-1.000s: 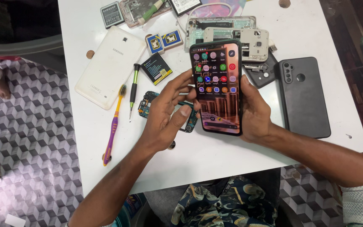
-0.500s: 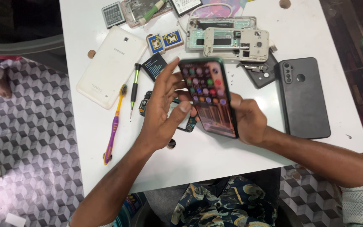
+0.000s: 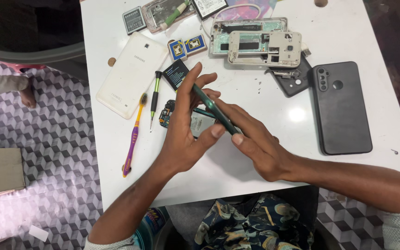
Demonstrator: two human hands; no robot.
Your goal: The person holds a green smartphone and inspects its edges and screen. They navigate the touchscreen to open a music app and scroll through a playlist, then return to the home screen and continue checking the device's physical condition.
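Both hands grip one slim phone (image 3: 216,111) edge-on: left hand (image 3: 184,139) and right hand (image 3: 255,148) should clamp evenly above the table (image 3: 265,180).

Phone repair workbench, white table (image 3: 265,153), stripped phone frames (image 3: 265,46), loose batteries (image 3: 134,20), screwdriver (image 3: 154,98), patterned floor tiles (image 3: 47,134)

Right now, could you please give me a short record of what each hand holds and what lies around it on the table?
left hand: grips the smartphone, turned edge-on to the camera
right hand: holds the same smartphone at its lower end
under the hands: an opened phone body
left of the hands: screwdriver, purple toothbrush, white tablet
right: black phone, back up
far side: phone frames, battery
surface: white table
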